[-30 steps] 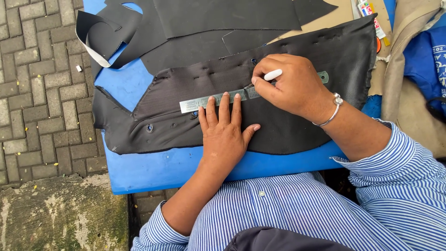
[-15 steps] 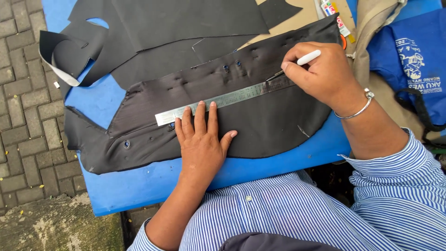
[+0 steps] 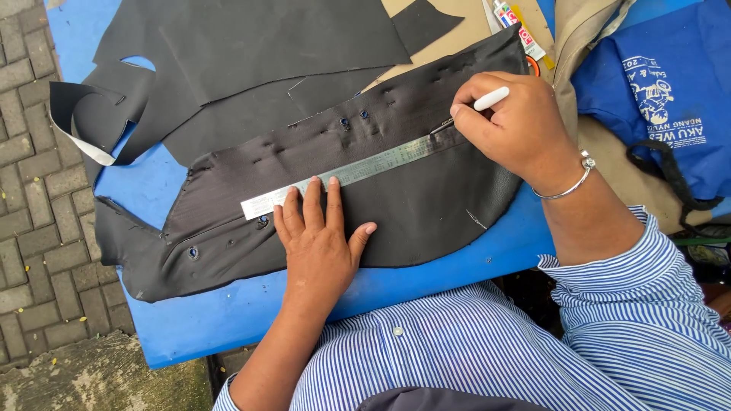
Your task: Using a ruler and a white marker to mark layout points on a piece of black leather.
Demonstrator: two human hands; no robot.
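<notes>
A black fabric piece (image 3: 426, 205) with small eyelets lies across a blue table (image 3: 228, 320). On it rests a long metal ruler (image 3: 358, 169), running diagonally. My left hand (image 3: 320, 240) lies flat on the fabric, fingertips pressing the ruler's lower edge. My right hand (image 3: 514, 122) grips a white pen (image 3: 487, 99), its tip touching the fabric at the ruler's right end. A silver bangle circles my right wrist.
More black sheets (image 3: 251, 46) lie at the back of the table, one curled with a white underside (image 3: 84, 129). A glue tube (image 3: 518, 30) and a blue cloth bag (image 3: 662, 91) sit at the right. Paving bricks (image 3: 30, 190) lie left of the table.
My right hand with the pen has slid rightward along the ruler to its far end. My left hand has stayed pressing the ruler. The camera view shifted.
</notes>
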